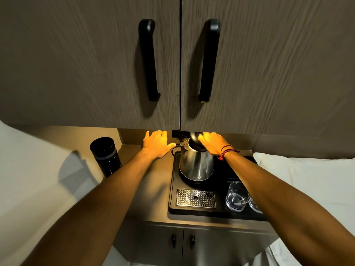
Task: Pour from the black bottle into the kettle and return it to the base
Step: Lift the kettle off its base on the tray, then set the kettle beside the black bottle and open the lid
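Two hands reached forward: the right hand (211, 144) gripped the kettle (196, 162) handle, while the black bottle (106, 156) stood upright, outboard of the open, empty left hand (156, 144).

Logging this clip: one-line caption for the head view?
Right hand on steel kettle handle, left hand open, black bottle standing aside.

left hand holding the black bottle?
No, the left hand is open and empty beside the kettle, while the black bottle stands untouched on the counter further left.
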The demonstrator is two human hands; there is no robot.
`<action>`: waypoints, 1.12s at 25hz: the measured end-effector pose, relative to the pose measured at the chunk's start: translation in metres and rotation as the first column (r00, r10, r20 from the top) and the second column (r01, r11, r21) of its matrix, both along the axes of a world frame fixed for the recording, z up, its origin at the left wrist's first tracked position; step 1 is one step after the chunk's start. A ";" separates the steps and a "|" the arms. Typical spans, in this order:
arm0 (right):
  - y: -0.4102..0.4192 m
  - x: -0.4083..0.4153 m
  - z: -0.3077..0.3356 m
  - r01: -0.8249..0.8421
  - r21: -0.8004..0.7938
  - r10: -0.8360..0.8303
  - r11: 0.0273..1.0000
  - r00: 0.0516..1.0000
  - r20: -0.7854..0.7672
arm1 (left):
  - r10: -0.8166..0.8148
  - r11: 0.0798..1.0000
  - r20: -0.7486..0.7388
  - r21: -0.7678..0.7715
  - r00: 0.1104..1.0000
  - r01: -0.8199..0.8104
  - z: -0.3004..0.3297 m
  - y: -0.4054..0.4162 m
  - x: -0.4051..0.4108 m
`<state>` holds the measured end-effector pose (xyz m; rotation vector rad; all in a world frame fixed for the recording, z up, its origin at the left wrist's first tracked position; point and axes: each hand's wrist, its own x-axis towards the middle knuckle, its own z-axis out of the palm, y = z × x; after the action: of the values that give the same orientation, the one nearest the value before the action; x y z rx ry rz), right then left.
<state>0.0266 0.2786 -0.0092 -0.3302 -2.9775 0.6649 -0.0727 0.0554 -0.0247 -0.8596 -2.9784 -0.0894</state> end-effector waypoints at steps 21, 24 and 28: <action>-0.003 0.014 0.018 0.225 -0.548 -0.336 0.806 0.936 -0.109 | 0.124 0.974 -0.097 0.203 0.988 -0.102 0.060 -0.053 0.031; -0.022 0.002 0.026 0.199 -0.540 -0.280 0.818 0.958 -0.071 | 0.206 0.950 -0.122 0.263 0.971 -0.169 0.067 -0.074 0.032; -0.057 -0.010 0.012 0.179 -0.598 -0.191 0.781 0.981 0.045 | 0.327 0.923 -0.127 0.255 0.936 -0.288 0.068 -0.105 0.024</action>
<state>0.0170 0.2211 0.0028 -0.6354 -2.5758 1.5661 -0.0489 -0.0494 0.0438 -0.3463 -2.8263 -0.3309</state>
